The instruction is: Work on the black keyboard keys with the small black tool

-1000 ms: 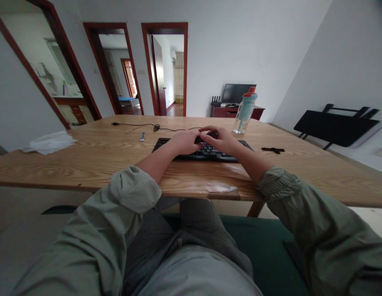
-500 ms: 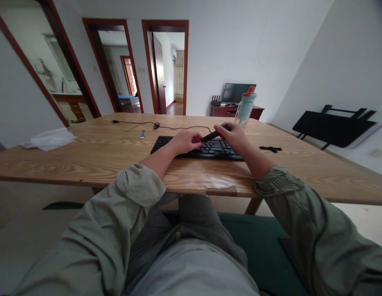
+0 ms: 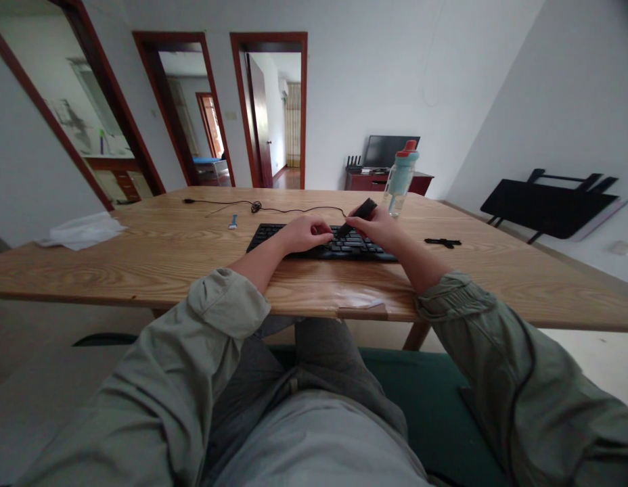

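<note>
A black keyboard [image 3: 363,253] lies on the wooden table in front of me, partly covered by my hands. My right hand [image 3: 379,226] is closed around a black stick-shaped tool [image 3: 365,208]. The tool slants, its broad end up to the right and its lower end down at the keys; its exact kind is unclear. My left hand [image 3: 306,234] rests over the keyboard's left half with its fingers curled together, their tips close beside the tool's lower end. Whatever those fingers pinch, if anything, is too small to make out.
Behind the keyboard runs a black cable [image 3: 294,210], near a small blue-and-white piece [image 3: 233,222]. A clear bottle [image 3: 399,181] with a red lid stands beyond my right hand. Right lies a thin black item [image 3: 442,242]; left, white crumpled paper or cloth [image 3: 83,232].
The tool has tipped steeper, its upper end swinging up and left. My right hand has shifted slightly left and down along it. My left hand has hardly moved.
</note>
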Motion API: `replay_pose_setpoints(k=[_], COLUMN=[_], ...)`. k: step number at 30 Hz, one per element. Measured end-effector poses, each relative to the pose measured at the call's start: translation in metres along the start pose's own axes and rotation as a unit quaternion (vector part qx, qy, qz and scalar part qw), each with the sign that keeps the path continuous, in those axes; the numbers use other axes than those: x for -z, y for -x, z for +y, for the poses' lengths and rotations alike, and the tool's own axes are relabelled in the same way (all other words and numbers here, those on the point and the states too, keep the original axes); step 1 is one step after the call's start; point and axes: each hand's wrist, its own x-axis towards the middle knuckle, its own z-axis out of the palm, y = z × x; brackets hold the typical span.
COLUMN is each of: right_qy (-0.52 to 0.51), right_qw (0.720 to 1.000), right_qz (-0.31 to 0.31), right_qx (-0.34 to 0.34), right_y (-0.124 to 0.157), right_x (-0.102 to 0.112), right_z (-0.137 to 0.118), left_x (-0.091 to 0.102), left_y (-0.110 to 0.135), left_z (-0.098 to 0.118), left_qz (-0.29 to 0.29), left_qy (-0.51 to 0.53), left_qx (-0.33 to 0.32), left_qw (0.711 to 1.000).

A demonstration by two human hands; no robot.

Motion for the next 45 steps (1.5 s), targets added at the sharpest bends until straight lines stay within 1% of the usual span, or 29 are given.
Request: replay_pose_setpoints(k=[2,6,9,14,19,24,26,31,34,37,45], right_qy=[0.011,0.027,0.035,0.042,0.054,0.069,0.068,0.078,0.074,0.074,0.067], right_qw=[1.000,0.999,0.998,0.997,0.996,0.997,0.997,0.996,0.997,0.997,0.997], right_qz=[0.009,0.034,0.054,0.060,0.063,0.029,0.023,0.037,0.035,0.021,0.018], right_qx=[0.008,0.008,0.006,0.015,0.027,-0.018,-0.026,-0.012,-0.014,-0.024,-0.039], right_y=[0.001,0.001,0.000,-0.002,-0.002,-0.004,-0.005,-0.007,-0.006,-0.005,-0.002], right_x=[0.001,0.002,0.003,0.003,0.003,0.003,0.004,0.005,0.006,0.005,0.004], right_z=[-0.001,-0.002,-0.002,0.000,0.002,0.004,0.005,0.009,0.010,0.007,-0.005], left_x=[0.000,-0.001,-0.003,-0.004,-0.006,-0.007,-0.007,-0.007,-0.007,-0.007,-0.008], left_y=[0.000,-0.001,-0.001,-0.002,-0.002,-0.002,-0.001,-0.001,-0.001,-0.002,-0.003], left_z=[-0.002,-0.006,-0.007,-0.007,-0.005,-0.004,-0.003,-0.002,-0.001,-0.002,-0.003], left_qz=[-0.005,-0.048,-0.068,-0.095,-0.098,-0.097,-0.094,-0.090,-0.090,-0.089,-0.089], left_qy=[-0.008,-0.009,-0.019,-0.033,-0.056,-0.077,-0.081,-0.072,-0.072,-0.076,-0.103], left_qx=[0.006,0.020,0.018,0.021,0.011,0.002,0.001,-0.008,-0.015,-0.015,-0.025], left_qw=[1.000,0.999,0.997,0.995,0.994,0.992,0.992,0.993,0.993,0.993,0.990])
